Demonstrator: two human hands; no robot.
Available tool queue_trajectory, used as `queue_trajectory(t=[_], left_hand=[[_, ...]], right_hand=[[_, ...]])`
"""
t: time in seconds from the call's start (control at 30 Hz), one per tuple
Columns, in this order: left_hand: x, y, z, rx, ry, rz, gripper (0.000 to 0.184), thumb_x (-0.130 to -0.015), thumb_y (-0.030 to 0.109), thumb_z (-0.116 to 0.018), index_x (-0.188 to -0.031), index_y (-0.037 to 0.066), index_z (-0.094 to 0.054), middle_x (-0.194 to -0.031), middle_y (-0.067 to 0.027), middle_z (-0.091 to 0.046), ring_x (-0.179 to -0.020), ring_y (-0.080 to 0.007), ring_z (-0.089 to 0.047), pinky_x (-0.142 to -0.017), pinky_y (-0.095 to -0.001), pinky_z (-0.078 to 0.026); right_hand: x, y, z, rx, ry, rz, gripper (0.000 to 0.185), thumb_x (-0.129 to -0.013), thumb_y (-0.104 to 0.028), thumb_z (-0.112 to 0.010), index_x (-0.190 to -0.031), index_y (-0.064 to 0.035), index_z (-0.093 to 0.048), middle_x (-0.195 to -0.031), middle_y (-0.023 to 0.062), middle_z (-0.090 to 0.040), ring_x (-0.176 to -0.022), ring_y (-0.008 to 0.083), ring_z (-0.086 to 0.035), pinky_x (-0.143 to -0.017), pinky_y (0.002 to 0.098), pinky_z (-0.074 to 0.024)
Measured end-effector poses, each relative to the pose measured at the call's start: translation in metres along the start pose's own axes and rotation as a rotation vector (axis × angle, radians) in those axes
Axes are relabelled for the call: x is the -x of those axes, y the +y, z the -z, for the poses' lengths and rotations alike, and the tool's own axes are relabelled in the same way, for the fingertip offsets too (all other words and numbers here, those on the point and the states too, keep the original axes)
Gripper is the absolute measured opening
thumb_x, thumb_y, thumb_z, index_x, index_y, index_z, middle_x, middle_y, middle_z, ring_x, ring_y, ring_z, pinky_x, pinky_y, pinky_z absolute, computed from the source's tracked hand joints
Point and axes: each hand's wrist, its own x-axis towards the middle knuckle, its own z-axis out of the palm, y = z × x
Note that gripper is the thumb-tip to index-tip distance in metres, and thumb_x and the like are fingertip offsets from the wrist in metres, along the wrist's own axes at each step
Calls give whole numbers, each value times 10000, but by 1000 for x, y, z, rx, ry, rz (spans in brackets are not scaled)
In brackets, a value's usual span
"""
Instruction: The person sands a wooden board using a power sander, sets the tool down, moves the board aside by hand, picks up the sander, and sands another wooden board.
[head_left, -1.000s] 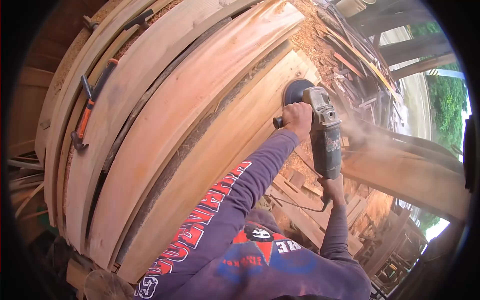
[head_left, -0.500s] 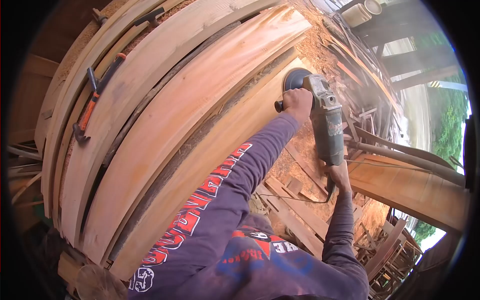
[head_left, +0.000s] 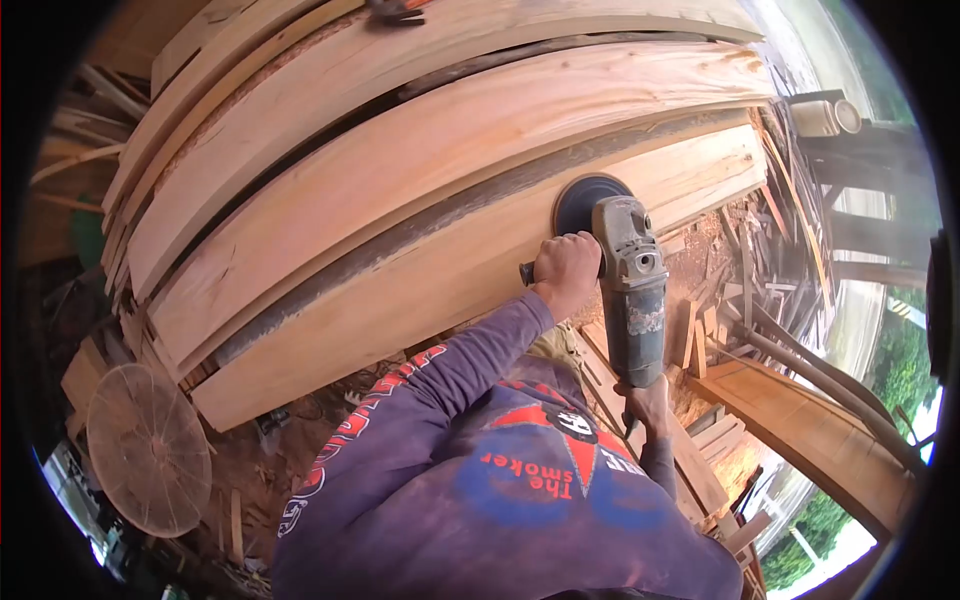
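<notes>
My left hand (head_left: 567, 272) is closed round the side handle of a power sander (head_left: 633, 290), near its head. At the rear end of the tool's body, my right hand (head_left: 648, 402) wraps round the grip. The round dark sanding disc (head_left: 590, 204) rests on the face of the nearest wooden plank (head_left: 430, 300), about midway along it. Beyond that plank lies a pinkish plank (head_left: 420, 170), with a dark bark-like strip between the two.
More long planks (head_left: 330, 90) lie behind, with part of a hammer (head_left: 395, 14) at the top. A round fan-like guard (head_left: 150, 450) stands lower left. Wood scraps and a broad board (head_left: 810, 430) are at the right, with a pale bucket (head_left: 815, 118) above.
The view has turned, so the planks lie more level and the hammer sits at the top edge. The sander is nearer the middle of the plank, still in both hands.
</notes>
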Motion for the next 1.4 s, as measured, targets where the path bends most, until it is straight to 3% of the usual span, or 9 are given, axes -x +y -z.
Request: queue_trajectory(t=[0.33, 0.4, 0.57, 0.63, 0.87, 0.93, 1.03, 1.13, 1.4], left_hand=[[271, -190, 59, 465, -35, 637, 286, -806, 260, -760, -929, 4, -730, -890, -304, -708, -903, -483, -691, -788, -555, -556], [317, -208, 68, 522, -74, 815, 323, -826, 273, -725, -1032, 25, -730, -930, -286, -718, -945, -450, -701, -811, -528, -558], [430, -260, 1, 865, 618, 664, 303, -831, 224, -715, -1046, 11, -724, -973, -205, -747, -956, -383, -726, -772, -451, -552], [480, -268, -11, 789, 539, 752, 271, -849, 129, -714, -1081, -8, -733, -905, -124, -768, -829, -236, -730, -723, -382, -533], [599, -142, -35, 1261, 765, 1594, 169, -847, 69, -662, -694, -3, -659, -554, -100, -568, -453, -200, -537, -475, -381, -429], [637, -102, -92, 1042, 621, 1516, 216, -849, 64, -666, -651, -6, -613, -548, -97, -543, -444, -184, -516, -440, -368, -408], [613, -43, -78, 1325, 894, 1982, 208, -837, 54, -678, -647, 14, -604, -566, -67, -532, -424, -159, -484, -403, -341, -391], [603, 8, -98, 1428, 1037, 2073, 170, -822, 41, -685, -668, 17, -616, -551, -25, -502, -423, -145, -487, -399, -326, -382], [566, 74, -154, 1371, 1126, 2072, 152, -817, 36, -659, -672, 1, -633, -555, -19, -531, -430, -127, -523, -407, -317, -420]], right_hand=[[62, -73, -128, 223, -310, 532, 408, -746, -209, -793, -1075, 26, -737, -991, 276, -735, -1004, 387, -730, -822, 450, -575], [57, -105, -146, 301, -368, 624, 493, -720, -213, -805, -1143, 24, -716, -963, 283, -724, -985, 433, -705, -828, 475, -574], [61, -198, -207, 632, -539, 1082, 577, -682, -169, -746, -1201, 40, -601, -843, 325, -687, -799, 511, -677, -747, 567, -553], [52, -213, -248, 678, -626, 1217, 526, -698, -165, -732, -1168, 40, -612, -824, 317, -685, -792, 510, -675, -742, 567, -552], [83, -252, -312, 867, -1088, 1584, 393, -770, -155, -680, -1112, 33, -636, -917, 287, -707, -849, 471, -696, -783, 547, -555], [63, -249, -319, 685, -1188, 1515, 543, -808, -287, -786, -1227, 2, -598, -1064, 260, -696, -940, 427, -695, -823, 489, -557], [26, -254, -303, 853, -542, 1797, 849, -764, -257, -807, -1490, -46, -420, -1556, 340, -324, -1463, 523, -295, -1149, 648, -301], [-17, -243, -284, 925, -484, 1752, 1029, -724, -234, -810, -1587, -70, -275, -1616, 371, -154, -1510, 578, -112, -1173, 730, -143], [-39, -239, -311, 1024, -392, 1989, 1006, -790, -269, -739, -1623, -75, -208, -1607, 398, -121, -1463, 670, -76, -1157, 769, -101]])
